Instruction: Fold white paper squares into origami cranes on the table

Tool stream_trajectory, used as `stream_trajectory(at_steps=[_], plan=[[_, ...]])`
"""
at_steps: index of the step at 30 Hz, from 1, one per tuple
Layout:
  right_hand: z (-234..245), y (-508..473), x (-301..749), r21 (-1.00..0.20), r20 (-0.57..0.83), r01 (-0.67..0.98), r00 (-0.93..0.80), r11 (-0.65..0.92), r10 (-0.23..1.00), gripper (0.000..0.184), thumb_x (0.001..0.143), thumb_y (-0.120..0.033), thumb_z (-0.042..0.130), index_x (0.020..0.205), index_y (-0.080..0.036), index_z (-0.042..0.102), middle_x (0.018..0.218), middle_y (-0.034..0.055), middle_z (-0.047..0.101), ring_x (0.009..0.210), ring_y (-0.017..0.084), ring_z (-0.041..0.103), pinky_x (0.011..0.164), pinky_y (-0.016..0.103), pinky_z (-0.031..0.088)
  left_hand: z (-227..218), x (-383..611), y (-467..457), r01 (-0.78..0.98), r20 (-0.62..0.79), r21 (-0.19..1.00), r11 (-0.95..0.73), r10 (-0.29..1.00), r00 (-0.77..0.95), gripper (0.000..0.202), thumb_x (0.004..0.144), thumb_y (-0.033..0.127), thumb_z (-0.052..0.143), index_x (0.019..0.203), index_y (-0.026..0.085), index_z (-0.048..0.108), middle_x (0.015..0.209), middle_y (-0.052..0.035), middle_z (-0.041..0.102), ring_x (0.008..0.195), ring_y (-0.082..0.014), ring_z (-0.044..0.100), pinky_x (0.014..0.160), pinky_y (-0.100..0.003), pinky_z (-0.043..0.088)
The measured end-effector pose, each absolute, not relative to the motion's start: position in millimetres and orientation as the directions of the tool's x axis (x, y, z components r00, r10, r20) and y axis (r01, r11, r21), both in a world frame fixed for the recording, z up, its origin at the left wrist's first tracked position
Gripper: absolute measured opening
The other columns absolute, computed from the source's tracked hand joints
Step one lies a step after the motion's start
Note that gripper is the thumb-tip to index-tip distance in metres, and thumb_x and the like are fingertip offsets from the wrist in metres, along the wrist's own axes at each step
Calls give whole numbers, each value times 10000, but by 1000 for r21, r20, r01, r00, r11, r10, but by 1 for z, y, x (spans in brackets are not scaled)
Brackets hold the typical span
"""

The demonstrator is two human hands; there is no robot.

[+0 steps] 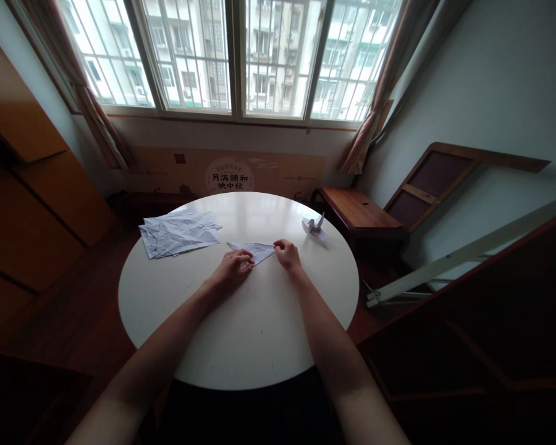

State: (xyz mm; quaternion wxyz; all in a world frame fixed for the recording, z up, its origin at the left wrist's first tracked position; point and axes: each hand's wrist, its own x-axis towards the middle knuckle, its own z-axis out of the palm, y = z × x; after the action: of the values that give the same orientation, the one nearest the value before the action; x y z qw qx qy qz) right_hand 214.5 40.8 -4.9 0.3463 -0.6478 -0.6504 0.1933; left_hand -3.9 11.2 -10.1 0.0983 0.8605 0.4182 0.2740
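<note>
Pile of creased sheets and paper crane on round white table; wooden bench beside it.

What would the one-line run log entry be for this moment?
left hand: rests on folded paper | right hand: holds its right tip | table: paper stack left, paper crane right

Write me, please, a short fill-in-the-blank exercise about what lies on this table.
1. The left hand and the right hand touch a folded paper shaped like a ____.
2. The paper crane stands to the ____ of both hands.
3. The pile of creased sheets lies on a white table whose top is ____.
Missing words: triangle; right; round.
</note>
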Motion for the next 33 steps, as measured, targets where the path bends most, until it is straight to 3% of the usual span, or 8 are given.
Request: stream_trajectory(at_steps=[5, 10, 14, 19, 26, 33], plan=[[-9, 43, 219, -648, 244, 759, 129, 63, 961, 336, 836, -154, 459, 1097, -169, 670, 1091, 74, 686, 978, 167, 633, 933, 267, 446, -11, -4, 12, 678, 379, 392, -622, 780, 497, 176, 844, 307, 561, 888, 242, 719, 1106, -42, 681, 1049, -222, 616, 968, -392, 426], [-8, 38, 210, -567, 274, 820, 101, 76, 956, 348, 842, -222, 515, 1162, -211, 651, 1203, 85, 623, 1130, 235, 546, 993, 356, 399, -11, -5, 12, 668, 382, 399, -629, 776, 502, 180, 844, 307, 560, 890, 236, 718, 1107, -48, 681, 1047, -218, 618, 962, -376, 441], [-3, 32, 205, -525, 287, 832, -22, 177, 958, 352, 855, -326, 545, 1187, -264, 645, 1270, 61, 579, 1173, 248, 500, 1010, 403, 371, -12, -5, 13, 682, 397, 420, -599, 797, 456, 171, 839, 286, 558, 864, 218, 713, 1101, -57, 682, 1054, -215, 617, 960, -356, 455], [-3, 25, 199, -454, 201, 844, -214, 284, 956, 340, 847, -450, 579, 1136, -305, 683, 1342, 61, 521, 1239, 263, 432, 1033, 433, 321, -13, -6, 15, 725, 431, 408, -555, 817, 383, 136, 811, 297, 606, 814, 211, 711, 1080, -66, 690, 1099, -246, 595, 973, -384, 450], [-9, 26, 198, -426, 157, 859, -239, 283, 958, 388, 846, -434, 569, 1207, -308, 634, 1362, 66, 504, 1259, 267, 402, 1041, 436, 283, -20, -9, 20, 679, 434, 397, -617, 778, 453, 199, 848, 303, 575, 973, 238, 715, 1065, -49, 676, 996, -207, 627, 926, -351, 469], [-6, 25, 198, -428, 156, 858, -238, 283, 959, 389, 841, -419, 565, 1206, -303, 633, 1352, 66, 511, 1252, 262, 409, 1046, 431, 281, -21, -9, 20, 680, 439, 383, -625, 771, 461, 200, 845, 289, 583, 990, 250, 716, 1052, -48, 673, 986, -211, 626, 927, -362, 465]])
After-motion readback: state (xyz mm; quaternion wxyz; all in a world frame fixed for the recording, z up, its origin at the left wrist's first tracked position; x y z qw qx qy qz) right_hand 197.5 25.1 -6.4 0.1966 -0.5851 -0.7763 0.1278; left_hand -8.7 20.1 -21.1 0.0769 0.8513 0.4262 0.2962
